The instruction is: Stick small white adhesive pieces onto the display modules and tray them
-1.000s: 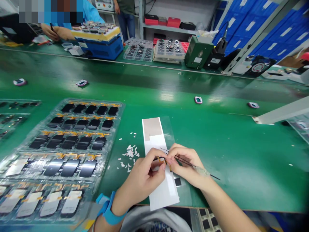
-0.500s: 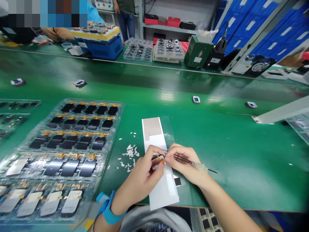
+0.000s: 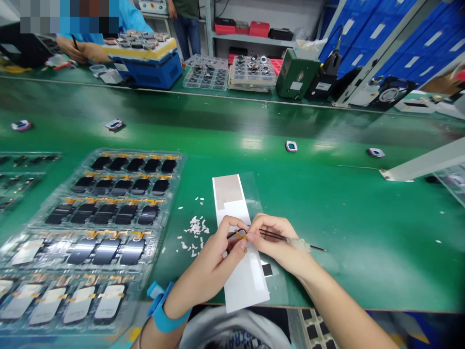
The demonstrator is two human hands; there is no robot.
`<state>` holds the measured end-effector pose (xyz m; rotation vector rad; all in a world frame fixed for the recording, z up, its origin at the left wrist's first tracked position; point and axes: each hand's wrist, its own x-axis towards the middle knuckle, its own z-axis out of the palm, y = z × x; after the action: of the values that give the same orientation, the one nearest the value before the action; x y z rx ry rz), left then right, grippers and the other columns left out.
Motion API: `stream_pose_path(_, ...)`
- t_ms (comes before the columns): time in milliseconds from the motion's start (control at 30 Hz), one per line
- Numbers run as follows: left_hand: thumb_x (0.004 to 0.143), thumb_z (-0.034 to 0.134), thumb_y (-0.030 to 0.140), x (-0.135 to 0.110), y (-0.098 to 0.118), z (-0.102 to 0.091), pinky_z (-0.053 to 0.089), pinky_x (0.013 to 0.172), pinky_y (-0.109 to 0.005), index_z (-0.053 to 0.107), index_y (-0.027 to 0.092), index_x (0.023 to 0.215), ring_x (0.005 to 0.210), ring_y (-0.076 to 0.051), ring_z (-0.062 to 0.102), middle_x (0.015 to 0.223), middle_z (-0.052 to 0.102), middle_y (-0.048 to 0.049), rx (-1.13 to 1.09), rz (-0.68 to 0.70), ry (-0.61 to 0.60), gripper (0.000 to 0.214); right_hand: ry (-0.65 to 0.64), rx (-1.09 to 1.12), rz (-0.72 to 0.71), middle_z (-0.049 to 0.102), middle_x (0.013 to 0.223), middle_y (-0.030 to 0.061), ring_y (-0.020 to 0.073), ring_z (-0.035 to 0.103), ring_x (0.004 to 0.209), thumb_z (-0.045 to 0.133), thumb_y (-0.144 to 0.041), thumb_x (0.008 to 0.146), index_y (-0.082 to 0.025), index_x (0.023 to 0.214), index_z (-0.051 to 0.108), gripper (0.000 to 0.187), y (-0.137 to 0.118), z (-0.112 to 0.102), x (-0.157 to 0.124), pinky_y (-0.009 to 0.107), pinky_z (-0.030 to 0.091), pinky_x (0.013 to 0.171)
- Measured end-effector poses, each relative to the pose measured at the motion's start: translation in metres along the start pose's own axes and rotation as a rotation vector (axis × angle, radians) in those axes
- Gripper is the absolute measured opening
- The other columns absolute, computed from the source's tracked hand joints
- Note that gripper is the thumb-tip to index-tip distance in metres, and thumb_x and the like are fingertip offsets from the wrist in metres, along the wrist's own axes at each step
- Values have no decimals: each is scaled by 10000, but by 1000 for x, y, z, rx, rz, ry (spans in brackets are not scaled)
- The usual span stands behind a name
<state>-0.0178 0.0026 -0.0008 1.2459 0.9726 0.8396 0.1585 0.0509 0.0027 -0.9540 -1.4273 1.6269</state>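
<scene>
My left hand (image 3: 214, 264) is closed on a small display module with an orange flex cable (image 3: 241, 235), mostly hidden by the fingers. My right hand (image 3: 278, 240) pinches at the cable's edge, its fingertips meeting the left ones. Dark thin tweezers (image 3: 274, 235) lie in the right hand, their rear end sticking out past the wrist side. What the right fingertips pinch is too small to make out. Under both hands lies a white sheet (image 3: 247, 288) with a beige backing area at its far end. Small white pieces (image 3: 196, 226) are scattered left of it.
A clear tray (image 3: 167, 198) of display modules stands at left. Several small square frames, one a pinkish frame (image 3: 291, 146), lie along the green bench. A white post (image 3: 428, 157) slants in at right. Across the bench, a person's hands work beside a blue machine (image 3: 152, 70).
My hands stay together over the sheet. The display module has tilted in my left fingers, so less of its pale face shows. The view has shifted slightly.
</scene>
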Motion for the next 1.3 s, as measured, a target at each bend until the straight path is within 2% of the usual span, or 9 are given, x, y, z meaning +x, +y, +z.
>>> stream_pose_path(133,1042,406,435,0,-1,-1,243,533,-271,437,279,1151,611,-126,296,731,348,60,-24,-1,-18,193,-11,12,-1,536,648,-42,89,443,568,772,-278,766,-186,680,670,162,0,-1,0,212,344,521)
stream_pose_path(433,1042,433,371,3,0,1,243,519,-244,414,256,1111,592,-110,312,685,348,78,-42,25,-17,135,-16,19,-1,550,650,-32,94,472,578,744,-299,806,-187,688,660,183,3,-1,0,217,371,527)
stream_pose_path(567,1048,428,324,4,-2,2,264,541,-240,388,250,1069,593,-104,365,661,459,72,-63,68,14,87,-41,25,-18,622,734,-7,111,550,622,709,-311,858,-199,818,645,136,-2,-4,-1,240,446,573)
stream_pose_path(700,1058,397,365,3,-3,3,252,528,-239,346,263,1066,551,-90,312,732,566,52,-159,36,79,113,119,89,-181,734,941,17,100,625,648,649,-223,926,-240,968,532,125,-13,-12,-8,265,521,666)
stream_pose_path(833,1050,411,421,2,2,7,252,519,-228,342,266,1069,549,-86,334,737,590,47,-158,46,111,171,253,154,-344,779,934,1,105,670,621,593,-176,970,-273,1023,471,165,-25,-12,-20,272,542,669)
stream_pose_path(967,1041,444,423,4,5,13,247,494,-208,342,263,1041,516,-69,331,735,612,49,-145,115,160,190,264,301,-364,746,957,-1,93,679,611,613,-213,962,-251,970,506,114,-28,0,-25,248,547,633)
stream_pose_path(1067,1047,434,411,5,2,17,248,484,-192,347,264,1046,508,-62,318,735,591,55,-203,147,192,171,366,367,-393,661,927,-46,52,638,517,666,-209,920,-230,889,538,133,-20,12,-22,209,525,548)
stream_pose_path(1133,1049,431,404,7,-1,20,275,507,-183,358,264,1059,559,-72,379,732,563,53,-253,166,212,159,451,341,-413,629,871,-55,56,635,513,683,-209,904,-229,869,550,140,-12,20,-19,204,526,531)
stream_pose_path(1300,1052,433,363,9,-7,21,319,572,-188,377,265,1071,691,-95,473,766,543,40,-319,204,226,114,628,201,-413,623,781,-36,141,719,687,696,-214,893,-239,879,555,144,4,38,-17,289,607,672)
